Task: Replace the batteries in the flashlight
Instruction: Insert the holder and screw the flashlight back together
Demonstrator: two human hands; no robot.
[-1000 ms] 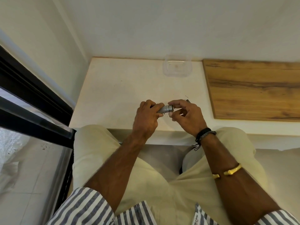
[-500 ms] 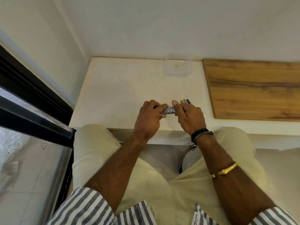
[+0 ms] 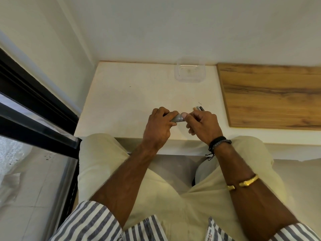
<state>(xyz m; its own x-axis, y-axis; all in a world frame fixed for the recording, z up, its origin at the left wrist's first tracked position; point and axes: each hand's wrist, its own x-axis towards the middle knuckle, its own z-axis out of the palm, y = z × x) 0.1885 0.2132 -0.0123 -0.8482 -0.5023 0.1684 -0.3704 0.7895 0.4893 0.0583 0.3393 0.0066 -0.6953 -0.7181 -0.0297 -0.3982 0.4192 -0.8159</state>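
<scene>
Reaching forward over the surface, the left hand is clenching the grey flashlight just above it; the right hand is curling loosely, thumb touching the flashlight's end, batteries lying just beyond.

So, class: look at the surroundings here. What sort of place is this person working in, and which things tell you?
Probably a room in a home, at a low built-in ledge: a pale countertop set into plain wall corner, a wood-grain panel alongside, and a dark-framed sliding glass door beside the seated person.
</scene>
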